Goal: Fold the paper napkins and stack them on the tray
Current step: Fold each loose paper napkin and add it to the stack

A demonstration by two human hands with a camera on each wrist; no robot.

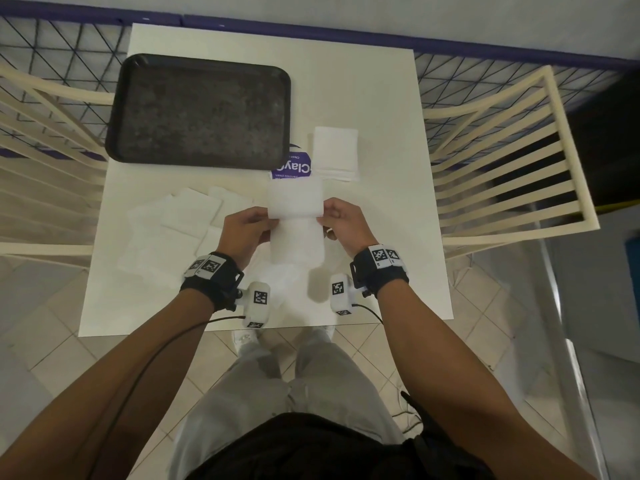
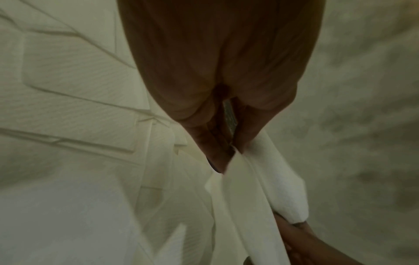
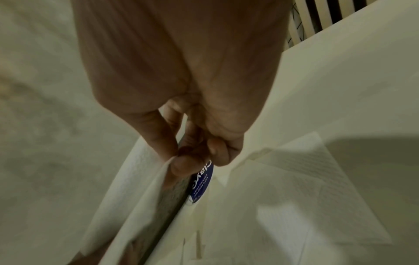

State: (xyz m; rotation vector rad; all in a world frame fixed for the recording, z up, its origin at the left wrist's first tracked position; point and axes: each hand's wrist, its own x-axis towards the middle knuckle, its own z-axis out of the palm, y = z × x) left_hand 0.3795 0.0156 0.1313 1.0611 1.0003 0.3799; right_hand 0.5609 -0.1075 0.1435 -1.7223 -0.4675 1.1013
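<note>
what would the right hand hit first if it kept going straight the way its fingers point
Probably the left hand: the right hand pinches the napkin with its fingers pointing left across the sheet. With height unclear, it might first crumple the napkin between them.
</note>
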